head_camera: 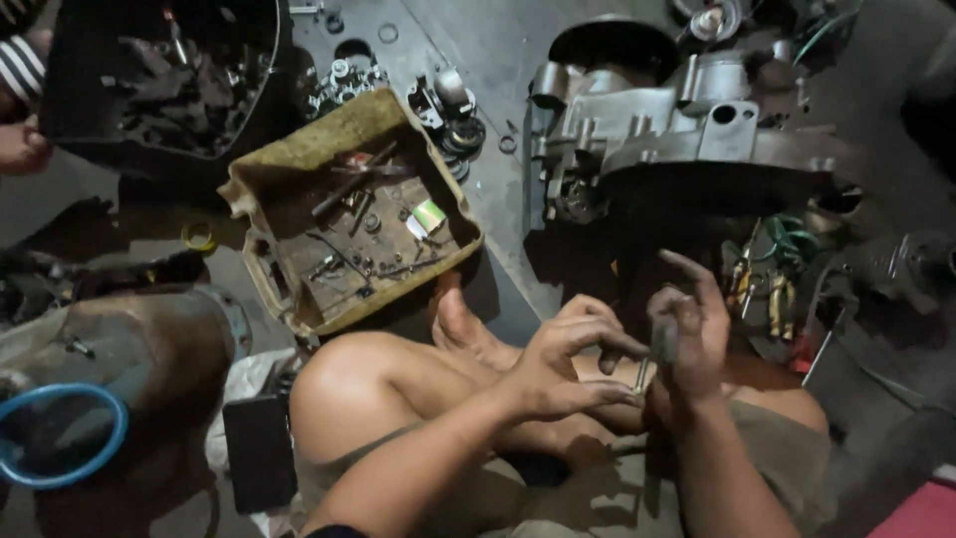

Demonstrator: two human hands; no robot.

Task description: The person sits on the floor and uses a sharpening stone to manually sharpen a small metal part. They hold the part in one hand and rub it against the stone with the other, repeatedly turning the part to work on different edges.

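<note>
Bolt (645, 371) between both hands' fingers (607, 394), engine casing (687, 139) close ahead; tray (349, 214) leftward

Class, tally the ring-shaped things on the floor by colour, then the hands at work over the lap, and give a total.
Blue plastic ring: 1
Small yellow ring: 1
Working hands, left hand and right hand around a small metal rod: 2
Total: 4
</note>
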